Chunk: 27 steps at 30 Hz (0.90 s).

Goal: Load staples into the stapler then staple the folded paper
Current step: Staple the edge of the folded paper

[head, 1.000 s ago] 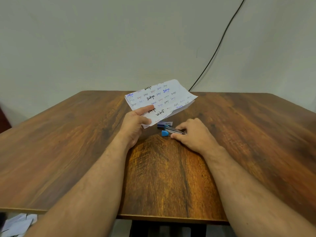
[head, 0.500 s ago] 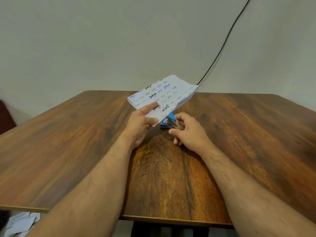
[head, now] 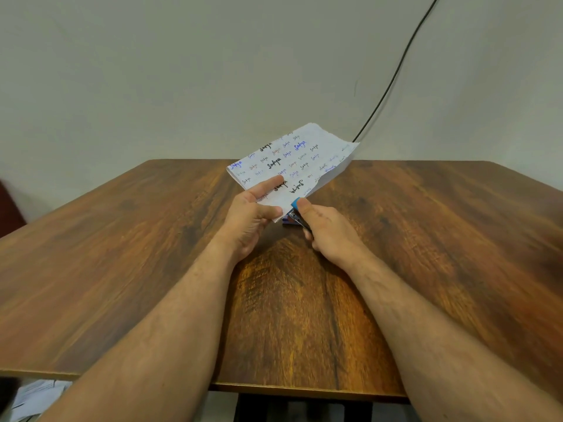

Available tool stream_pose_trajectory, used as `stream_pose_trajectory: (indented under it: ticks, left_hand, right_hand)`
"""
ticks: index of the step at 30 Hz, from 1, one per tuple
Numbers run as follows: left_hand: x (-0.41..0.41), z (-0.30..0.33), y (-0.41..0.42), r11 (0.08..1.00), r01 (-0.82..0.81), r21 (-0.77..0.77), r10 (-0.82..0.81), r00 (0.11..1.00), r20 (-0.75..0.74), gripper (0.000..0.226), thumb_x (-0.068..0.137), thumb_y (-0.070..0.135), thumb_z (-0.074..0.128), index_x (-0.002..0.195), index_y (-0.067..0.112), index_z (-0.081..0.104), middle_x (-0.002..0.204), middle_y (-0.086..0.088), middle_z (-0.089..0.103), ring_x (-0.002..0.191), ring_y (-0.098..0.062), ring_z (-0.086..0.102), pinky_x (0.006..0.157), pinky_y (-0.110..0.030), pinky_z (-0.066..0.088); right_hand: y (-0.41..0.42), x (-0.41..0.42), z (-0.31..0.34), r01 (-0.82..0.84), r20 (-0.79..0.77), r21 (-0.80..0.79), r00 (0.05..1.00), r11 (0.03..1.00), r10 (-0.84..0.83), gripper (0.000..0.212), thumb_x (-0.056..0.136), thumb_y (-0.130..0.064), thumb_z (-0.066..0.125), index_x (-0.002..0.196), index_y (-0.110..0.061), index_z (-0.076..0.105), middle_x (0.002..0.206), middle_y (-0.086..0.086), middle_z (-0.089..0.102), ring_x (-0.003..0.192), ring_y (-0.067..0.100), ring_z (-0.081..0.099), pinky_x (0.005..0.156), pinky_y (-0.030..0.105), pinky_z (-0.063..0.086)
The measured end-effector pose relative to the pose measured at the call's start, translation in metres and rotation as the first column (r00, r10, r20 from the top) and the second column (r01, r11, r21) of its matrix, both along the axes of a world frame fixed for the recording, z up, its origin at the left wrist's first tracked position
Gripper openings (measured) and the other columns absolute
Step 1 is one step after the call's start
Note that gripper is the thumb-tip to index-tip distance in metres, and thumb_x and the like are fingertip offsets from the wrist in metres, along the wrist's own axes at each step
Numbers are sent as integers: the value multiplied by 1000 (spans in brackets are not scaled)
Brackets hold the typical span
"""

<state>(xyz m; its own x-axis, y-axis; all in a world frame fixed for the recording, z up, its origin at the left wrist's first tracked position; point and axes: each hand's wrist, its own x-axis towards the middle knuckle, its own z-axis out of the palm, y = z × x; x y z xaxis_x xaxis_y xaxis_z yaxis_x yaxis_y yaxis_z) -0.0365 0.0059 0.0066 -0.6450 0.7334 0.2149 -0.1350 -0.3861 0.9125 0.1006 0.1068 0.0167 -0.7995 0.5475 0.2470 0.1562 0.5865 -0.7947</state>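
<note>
My left hand (head: 254, 220) holds the folded white paper (head: 300, 161), covered in handwritten words, above the middle of the wooden table (head: 122, 254); its thumb lies on top near the paper's lower corner. My right hand (head: 330, 231) grips a small blue stapler (head: 295, 213), thumb pressed on its blue top. The stapler's mouth sits at the paper's near right edge, and its lower part is mostly hidden by my fingers. A small blue box, perhaps of staples, shows just under the stapler; I cannot tell more.
A black cable (head: 393, 74) runs down the pale wall to the table's far edge. Loose white papers (head: 33, 394) lie on the floor at the lower left. A dark red object (head: 9, 208) shows at the left edge.
My right hand has lifted the stapler off the table and brought it to the paper's edge. My left hand has raised and tilted the paper slightly.
</note>
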Motion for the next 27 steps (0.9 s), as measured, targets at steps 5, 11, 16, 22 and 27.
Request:
stream_pose_trajectory:
  ticks: [5, 11, 16, 22, 27]
  left_hand:
    - [1, -2, 4, 999, -5, -46, 2, 998, -61, 68, 69, -25, 62, 120, 18, 75, 150, -10, 47, 129, -31, 56, 80, -27, 58]
    - [4, -5, 9, 997, 21, -76, -29, 994, -104, 70, 59, -11, 68, 122, 20, 71, 146, -13, 53, 129, -32, 57, 83, -27, 57]
    - [7, -2, 8, 996, 67, -55, -73, 992, -103, 70, 73, -25, 60, 131, 12, 63, 142, -19, 56, 120, -30, 63, 83, -27, 59]
    - [11, 1, 6, 992, 103, -69, -108, 991, -77, 69, 80, -30, 51, 137, 7, 60, 142, -19, 55, 115, -29, 63, 79, -25, 60]
    - [11, 0, 6, 991, 116, -60, -119, 992, -43, 69, 78, -31, 50, 130, 11, 66, 146, -19, 53, 119, -32, 61, 73, -23, 58]
  right_hand:
    - [3, -4, -4, -13, -31, -6, 999, 1000, 13, 55, 99, -61, 44, 71, -15, 58, 58, -5, 52, 46, 7, 42, 56, 29, 36]
    - [7, -11, -7, -47, -85, -274, 996, 960, 25, 58, 93, -63, 54, 85, -8, 68, 64, 2, 56, 36, 6, 39, 37, 20, 29]
    - [10, -11, -9, -92, -144, -421, 989, 903, 34, 50, 88, -59, 65, 83, -10, 69, 74, 13, 55, 40, 11, 34, 38, 18, 25]
    - [11, -10, -9, -119, -179, -478, 983, 871, 35, 49, 91, -51, 68, 88, -3, 71, 78, 14, 61, 42, 12, 36, 40, 19, 26]
    - [11, -9, -8, -116, -190, -492, 982, 863, 24, 45, 91, -47, 69, 83, -3, 70, 73, 13, 61, 42, 12, 37, 40, 20, 27]
